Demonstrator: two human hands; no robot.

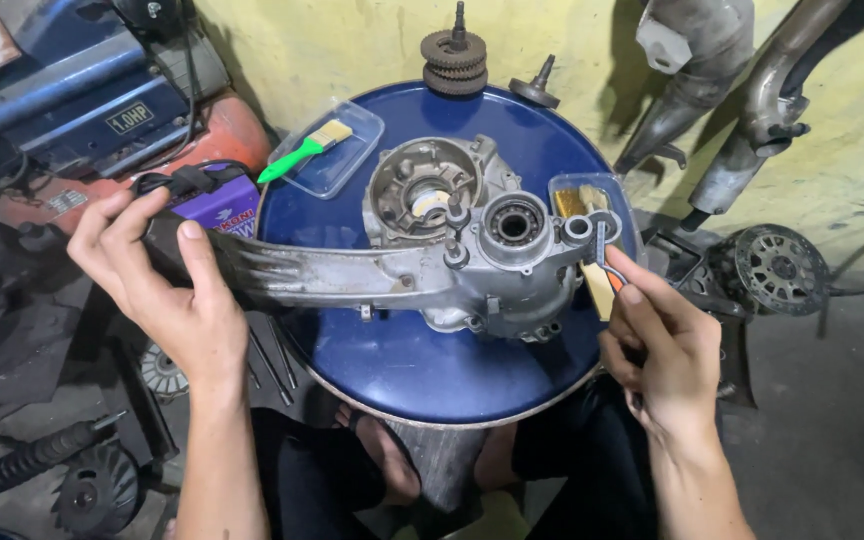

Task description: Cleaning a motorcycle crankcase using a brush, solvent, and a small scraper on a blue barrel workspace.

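A grey metal engine casing (472,245) with a long arm lies across a round blue drum top (402,370). My left hand (157,285) grips the end of the casing's arm at the left. My right hand (657,345) holds a thin metal tool (604,258) with a small looped end, its tip at the casing's right edge beside a round bearing seat (512,225).
A clear tray with a green-handled brush (304,150) sits at the drum's back left; another clear tray (592,195) with a brush at the right. A gear stack (454,60) stands at the back. Exhaust pipes (742,100), a compressor (92,90) and a finned wheel (780,268) surround the drum.
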